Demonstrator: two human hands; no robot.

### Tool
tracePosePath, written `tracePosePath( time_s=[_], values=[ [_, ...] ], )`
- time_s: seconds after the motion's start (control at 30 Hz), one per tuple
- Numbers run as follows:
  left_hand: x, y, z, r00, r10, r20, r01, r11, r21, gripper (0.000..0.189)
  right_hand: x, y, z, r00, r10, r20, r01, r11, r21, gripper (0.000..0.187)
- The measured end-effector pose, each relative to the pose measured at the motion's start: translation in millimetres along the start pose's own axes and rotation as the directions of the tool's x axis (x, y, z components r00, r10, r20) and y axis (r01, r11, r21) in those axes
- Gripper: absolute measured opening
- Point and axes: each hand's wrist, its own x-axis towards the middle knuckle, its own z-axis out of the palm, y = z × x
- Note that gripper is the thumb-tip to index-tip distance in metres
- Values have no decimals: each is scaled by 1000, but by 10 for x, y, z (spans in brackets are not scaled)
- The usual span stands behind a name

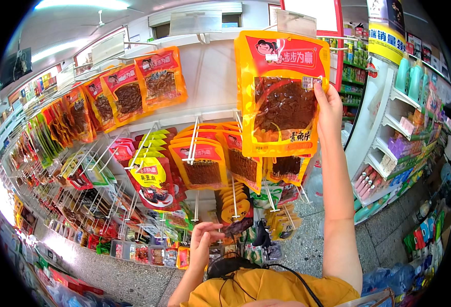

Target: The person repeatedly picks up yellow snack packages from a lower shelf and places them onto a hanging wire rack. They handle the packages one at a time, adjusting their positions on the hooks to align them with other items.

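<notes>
At the upper right of the display rack, my right hand pinches the right edge of a large yellow-and-red snack packet. A clear window shows dark brown slices inside it, and a small white sticker is on its front. More packet edges show close behind it. Whether its top still hangs on a hook, I cannot tell. My left hand is low in front of the rack, fingers loosely bent and apart, holding nothing. Above it hang orange snack packets and a red-and-yellow packet on white wire hooks.
Metal hooks jut outward from the white rack. More orange packets hang at upper left. Clear bins line the rack's foot. Rightwards, a shelf holds bottles and boxes. Bagged goods lie at lower right.
</notes>
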Motion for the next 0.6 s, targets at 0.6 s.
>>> tracePosePath(
  time_s=[0.6],
  values=[
    [-13,-109,-18,997,-51,-49,52,999,4,22,407,413,-73,996,78,30,-75,991,-108,25]
  ],
)
